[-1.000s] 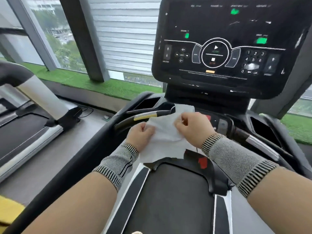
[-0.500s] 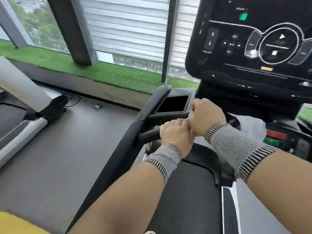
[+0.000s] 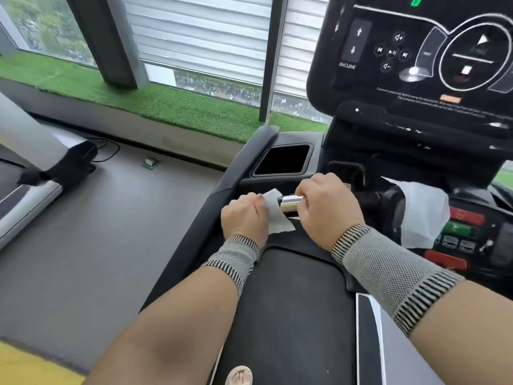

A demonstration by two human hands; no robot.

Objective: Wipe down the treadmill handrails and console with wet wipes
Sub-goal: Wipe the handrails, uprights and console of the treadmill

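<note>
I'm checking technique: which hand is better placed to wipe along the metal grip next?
Probably the left hand: it grips the wet wipe right at the end of the metal grip. The right hand is curled round the grip itself and holds no wipe.

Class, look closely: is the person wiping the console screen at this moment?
No: both the left hand and right hand are down at the handlebar grip with the wipe, below the console.
</note>
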